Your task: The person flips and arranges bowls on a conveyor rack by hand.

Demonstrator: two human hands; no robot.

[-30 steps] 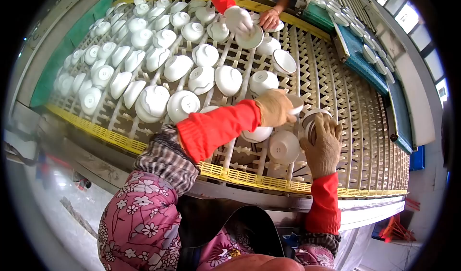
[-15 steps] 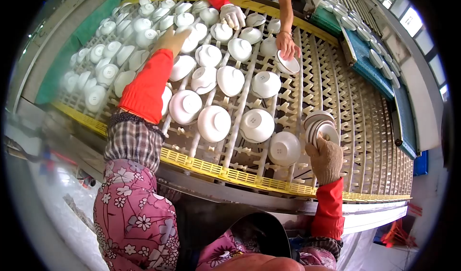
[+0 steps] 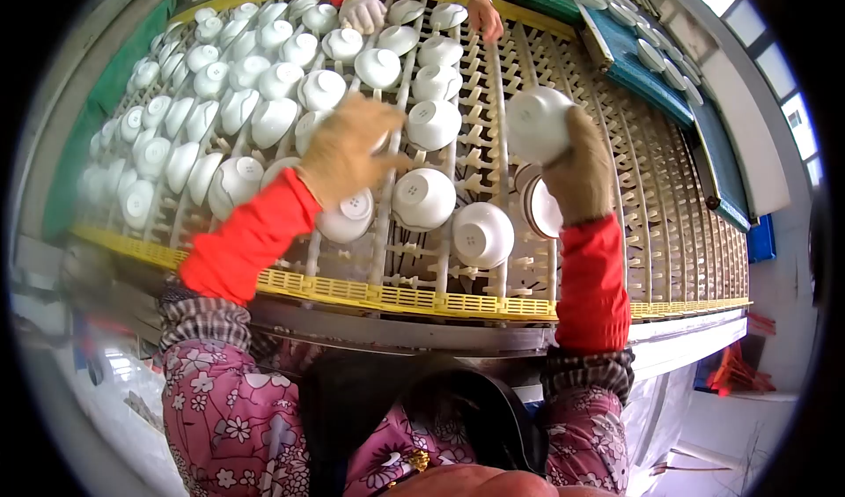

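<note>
My right hand [image 3: 581, 167], in a tan knit glove, grips a white bowl [image 3: 539, 125] at its side, base toward me. Just below it a few nested bowls with brown rims [image 3: 543, 208] stand on edge on the pegged conveyor [image 3: 634, 259], partly behind my wrist. Over the rows of upturned bowls hovers my gloved left hand [image 3: 348, 149], slightly blurred, its fingers and thumb apart. A white bowl [image 3: 345, 217] lies under that hand. To its right are two more upturned bowls, one in the middle [image 3: 424, 199] and one nearer the front [image 3: 483, 235].
Across the conveyor are a co-worker's gloved hand [image 3: 362, 11] and bare hand [image 3: 484, 19]. A teal belt [image 3: 634, 61] at right carries dishes. Yellow edging [image 3: 405, 300] runs along the near side. Many white bowls [image 3: 211, 80] cover the left part.
My left hand has moved right, away from the far-left bowls. My right hand has left the brown-rimmed stack and now holds a bowl higher up. The co-worker's bare hand has let go of a dish.
</note>
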